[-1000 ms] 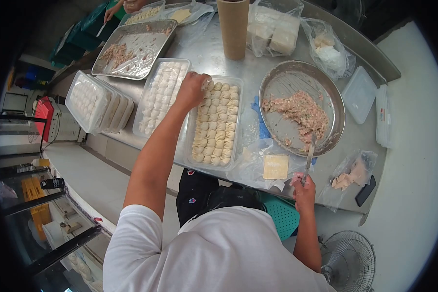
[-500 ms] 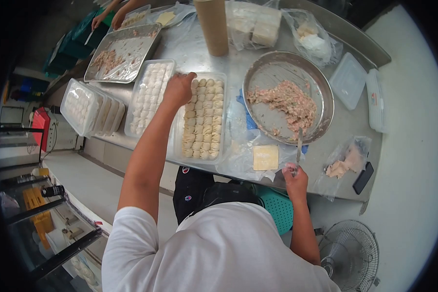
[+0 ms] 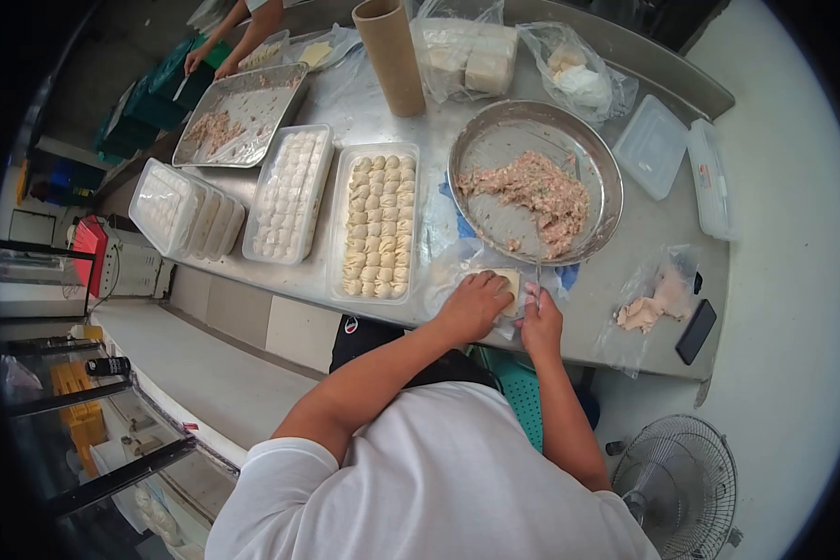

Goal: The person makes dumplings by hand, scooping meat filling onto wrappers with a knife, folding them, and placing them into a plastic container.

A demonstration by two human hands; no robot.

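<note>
My left hand [image 3: 476, 306] is on the stack of square dumpling wrappers [image 3: 508, 282], its fingers bent over the top wrapper and hiding much of the stack. Close beside it, my right hand [image 3: 539, 325] is closed around the handle of a thin metal spreading knife [image 3: 537, 273], whose blade points at the pan. Plastic film [image 3: 443, 275] lies under the wrappers. Just beyond both hands stands a round metal pan [image 3: 616, 177] with pinkish minced filling [image 3: 537, 191]. Left of them, an open plastic tray [image 3: 334, 271] holds rows of folded dumplings [image 3: 380, 224].
Lidded dumpling boxes [image 3: 289, 196] and a stack of boxes [image 3: 173, 210] stand left. Behind are a metal tray [image 3: 271, 107], a cardboard tube [image 3: 390, 61] and bagged blocks [image 3: 467, 56]. Bagged dough-like food [image 3: 649, 303] and a phone [image 3: 696, 332] lie right. Another person's hands [image 3: 210, 61] work far left.
My left hand has moved from the dumpling tray's far edge, right and nearer, onto the wrappers. My right hand has shifted slightly left with the knife. The view has shifted a little.
</note>
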